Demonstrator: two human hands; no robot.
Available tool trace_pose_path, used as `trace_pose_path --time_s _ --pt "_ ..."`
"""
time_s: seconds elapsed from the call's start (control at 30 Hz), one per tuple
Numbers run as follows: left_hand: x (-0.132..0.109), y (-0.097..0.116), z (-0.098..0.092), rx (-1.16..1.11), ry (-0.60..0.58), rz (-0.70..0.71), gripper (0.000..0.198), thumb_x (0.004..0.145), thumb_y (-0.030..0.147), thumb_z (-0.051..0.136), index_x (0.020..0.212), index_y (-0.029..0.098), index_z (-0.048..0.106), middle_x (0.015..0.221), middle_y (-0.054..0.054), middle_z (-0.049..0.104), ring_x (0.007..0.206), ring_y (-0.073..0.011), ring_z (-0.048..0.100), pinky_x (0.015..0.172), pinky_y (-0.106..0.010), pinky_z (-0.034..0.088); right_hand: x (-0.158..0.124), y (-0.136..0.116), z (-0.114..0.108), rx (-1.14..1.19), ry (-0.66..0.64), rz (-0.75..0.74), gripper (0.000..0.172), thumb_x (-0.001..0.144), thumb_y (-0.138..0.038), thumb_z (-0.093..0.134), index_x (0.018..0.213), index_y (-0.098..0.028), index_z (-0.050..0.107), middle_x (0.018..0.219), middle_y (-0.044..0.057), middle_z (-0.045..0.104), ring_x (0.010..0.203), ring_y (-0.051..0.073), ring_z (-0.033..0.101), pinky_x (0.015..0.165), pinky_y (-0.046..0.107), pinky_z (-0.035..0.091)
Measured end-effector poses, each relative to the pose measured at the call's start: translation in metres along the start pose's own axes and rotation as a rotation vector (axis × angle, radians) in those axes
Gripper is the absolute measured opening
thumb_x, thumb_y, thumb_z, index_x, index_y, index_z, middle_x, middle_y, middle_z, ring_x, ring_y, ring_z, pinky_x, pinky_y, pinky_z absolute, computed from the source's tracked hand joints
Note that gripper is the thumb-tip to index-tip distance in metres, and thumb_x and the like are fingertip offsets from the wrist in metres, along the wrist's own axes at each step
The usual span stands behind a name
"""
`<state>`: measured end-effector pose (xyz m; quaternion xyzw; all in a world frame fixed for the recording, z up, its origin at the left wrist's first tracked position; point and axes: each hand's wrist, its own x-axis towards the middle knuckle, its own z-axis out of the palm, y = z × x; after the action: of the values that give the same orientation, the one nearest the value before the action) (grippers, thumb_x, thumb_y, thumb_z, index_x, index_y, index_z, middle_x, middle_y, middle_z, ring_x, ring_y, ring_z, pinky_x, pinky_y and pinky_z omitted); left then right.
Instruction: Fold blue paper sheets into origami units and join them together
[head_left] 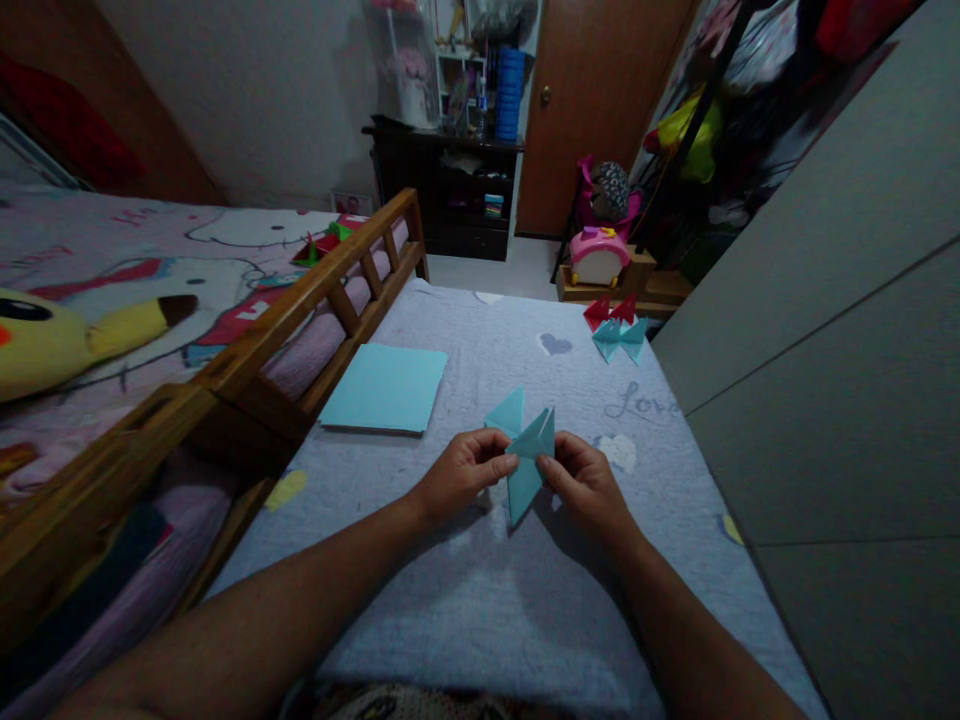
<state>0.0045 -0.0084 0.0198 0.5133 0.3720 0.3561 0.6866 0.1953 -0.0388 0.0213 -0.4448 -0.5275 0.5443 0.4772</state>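
Here we have the folded blue paper (531, 452) over the middle of the bedsheet (457, 610), points jutting up and down, the left hand (474, 468) pinching one side and the right hand (589, 480) pinching the other! Moving outward, we find sheet to work across on both sides, the blue stack (386, 388) near the wooden rail (384, 262), a red folded piece (598, 313) and a pale-blue folded piece (620, 342) by the far right corner, grey panels (832, 330) along the right edge

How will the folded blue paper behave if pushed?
Likely light: the folded paper looks thin, pinched between left hand and right hand. Its creases probably stiffen it somewhat, but the pointed flaps may bend easily.
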Motion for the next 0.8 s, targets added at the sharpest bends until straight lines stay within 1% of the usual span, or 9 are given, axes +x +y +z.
trace_pose_path --time_s 0.13,0.23,0.3,0.37,0.4,0.47,0.53,0.6,0.8 --pt "0.001 -0.004 -0.001 0.017 -0.025 -0.001 0.035 0.075 0.048 0.078 0.082 0.016 0.065 0.067 0.002 0.057 0.06 -0.0102 0.048 0.057 -0.024 0.036 0.0 -0.001 -0.002 -0.028 -0.004 -0.008 0.019 0.086 -0.039 0.068 0.09 -0.021 0.07 0.078 0.0 0.068 0.066 0.015 0.059 0.061 0.027 0.047" --pt "0.001 -0.004 -0.004 0.107 -0.044 0.058 0.03 0.078 0.044 0.075 0.084 0.016 0.066 0.073 0.0 0.06 0.066 -0.0122 0.053 0.063 -0.026 0.04 0.0 -0.001 -0.003 -0.043 0.033 0.01 0.015 0.084 -0.035 0.067 0.086 -0.02 0.069 0.074 -0.001 0.066 0.063 0.014 0.056 0.058 0.026 0.044" --pt "0.001 -0.003 -0.008 0.246 0.026 0.131 0.024 0.081 0.039 0.072 0.088 0.016 0.066 0.073 0.0 0.059 0.067 -0.013 0.052 0.064 -0.026 0.041 0.001 -0.001 -0.004 -0.046 0.078 0.025 0.012 0.082 -0.032 0.066 0.083 -0.02 0.068 0.071 -0.002 0.063 0.061 0.014 0.053 0.056 0.026 0.042" --pt "0.002 -0.001 -0.013 0.437 0.156 0.232 0.016 0.084 0.029 0.065 0.095 0.017 0.067 0.079 -0.001 0.06 0.072 -0.015 0.054 0.068 -0.028 0.045 0.002 -0.001 -0.004 -0.039 0.127 0.033 0.009 0.079 -0.029 0.064 0.082 -0.021 0.066 0.068 -0.003 0.06 0.059 0.014 0.051 0.054 0.025 0.04" --pt "0.003 0.0 -0.016 0.539 0.22 0.288 0.017 0.083 0.022 0.061 0.099 0.018 0.067 0.086 -0.002 0.062 0.078 -0.0168 0.056 0.074 -0.03 0.047 0.003 -0.002 -0.004 -0.032 0.15 0.036 0.009 0.078 -0.028 0.064 0.083 -0.021 0.066 0.067 -0.003 0.059 0.058 0.014 0.051 0.054 0.025 0.04" --pt "0.005 -0.002 -0.021 0.716 0.279 0.378 0.034 0.077 0.01 0.054 0.107 0.019 0.066 0.103 -0.006 0.064 0.096 -0.0216 0.059 0.091 -0.037 0.048 0.005 -0.002 -0.003 -0.012 0.186 0.042 0.012 0.077 -0.028 0.064 0.086 -0.021 0.065 0.068 -0.003 0.06 0.059 0.014 0.051 0.054 0.025 0.04" --pt "0.009 -0.005 -0.026 0.836 0.271 0.416 0.048 0.073 0.004 0.05 0.115 0.02 0.063 0.118 -0.008 0.063 0.115 -0.0256 0.055 0.105 -0.044 0.043 0.007 -0.002 -0.003 0.002 0.199 0.058 0.016 0.075 -0.029 0.065 0.09 -0.021 0.065 0.07 -0.003 0.061 0.059 0.014 0.052 0.054 0.025 0.04" --pt "0.013 -0.01 -0.029 0.904 0.244 0.414 0.055 0.073 0.004 0.05 0.125 0.02 0.06 0.128 -0.009 0.06 0.124 -0.0275 0.051 0.111 -0.048 0.038 0.008 -0.001 -0.003 0.011 0.204 0.072 0.02 0.075 -0.029 0.066 0.093 -0.021 0.065 0.07 -0.003 0.061 0.059 0.014 0.052 0.053 0.025 0.039" --pt "0.019 -0.015 -0.03 0.964 0.149 0.416 0.063 0.08 0.007 0.055 0.14 0.023 0.05 0.141 -0.01 0.056 0.132 -0.029 0.046 0.116 -0.052 0.035 0.009 0.004 -0.003 0.012 0.218 0.088 0.034 0.076 -0.032 0.066 0.108 -0.021 0.06 0.068 -0.006 0.057 0.055 0.012 0.049 0.051 0.024 0.036"
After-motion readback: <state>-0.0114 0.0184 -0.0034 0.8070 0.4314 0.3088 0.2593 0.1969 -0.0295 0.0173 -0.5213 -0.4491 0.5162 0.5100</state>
